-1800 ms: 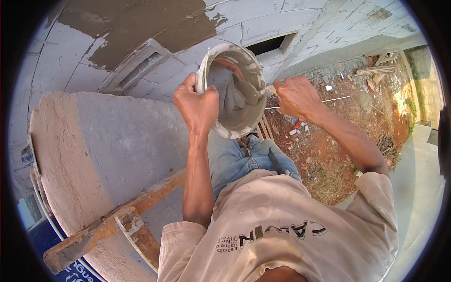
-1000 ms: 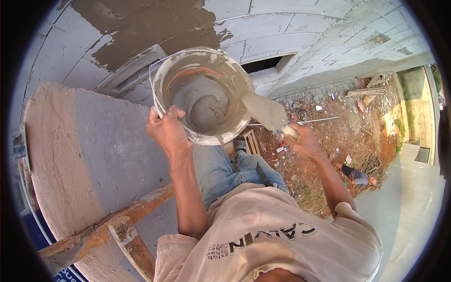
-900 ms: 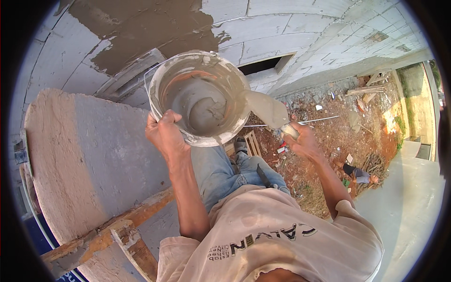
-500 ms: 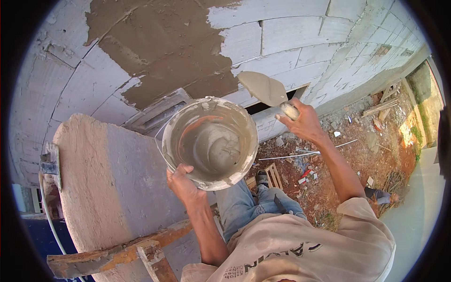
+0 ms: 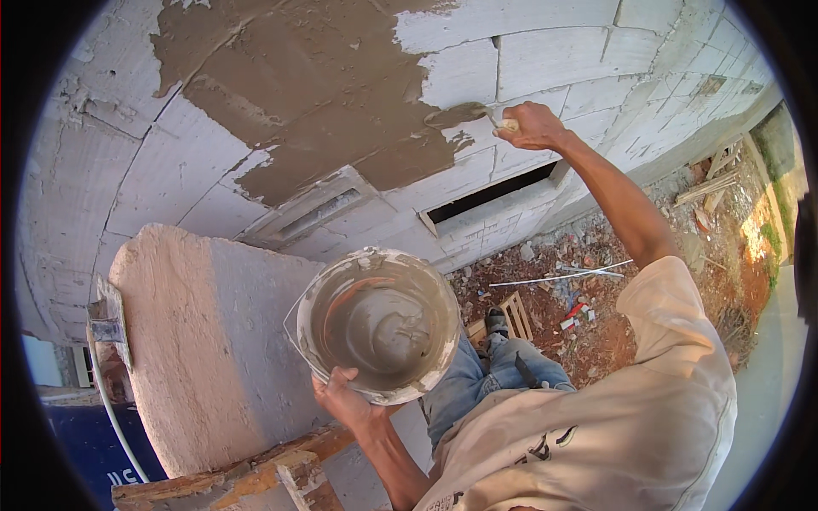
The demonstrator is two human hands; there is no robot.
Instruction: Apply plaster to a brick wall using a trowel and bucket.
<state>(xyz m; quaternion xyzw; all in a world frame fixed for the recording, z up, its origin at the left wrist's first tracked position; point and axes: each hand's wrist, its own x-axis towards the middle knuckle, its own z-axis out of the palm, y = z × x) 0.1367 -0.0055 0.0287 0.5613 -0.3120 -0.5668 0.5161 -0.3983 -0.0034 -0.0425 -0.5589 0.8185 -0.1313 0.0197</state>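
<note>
Pale block walling (image 5: 550,55) spread across the upper part of the view, partly covered by a brown patch of wet mortar (image 5: 315,94). At the right-hand edge of that patch was the trowel (image 5: 464,111), its blade nearly edge-on to the view and seemingly against the blocks. The right hand (image 5: 535,126) was closed round its handle, the arm stretched well out. Nearer the body, the bucket (image 5: 446,349) was held up by the left hand (image 5: 348,402), thumb over the rim and the other fingers mostly hidden against the outside; a thick grey mix (image 5: 396,336) lay inside, and a wire handle (image 5: 290,328) looped off to the left.

That one-sided hold looked like the weak point: if the thumb slipped on the smeared rim, the bucket could tip and pour its mix onto the jeans (image 5: 460,387) or the ground (image 5: 596,349). Too steep a blade might let mortar drop, and the long reach could pull the bucket out of level.

Block joints showed around the patch, with a dark slot (image 5: 490,196) below it. Farther out, a broad slab (image 5: 183,349) stood at the left, a timber beam (image 5: 221,479) crossing its lower end, while scraps, a white rod (image 5: 545,279) and a wooden pallet (image 5: 517,317) littered the reddish earth
</note>
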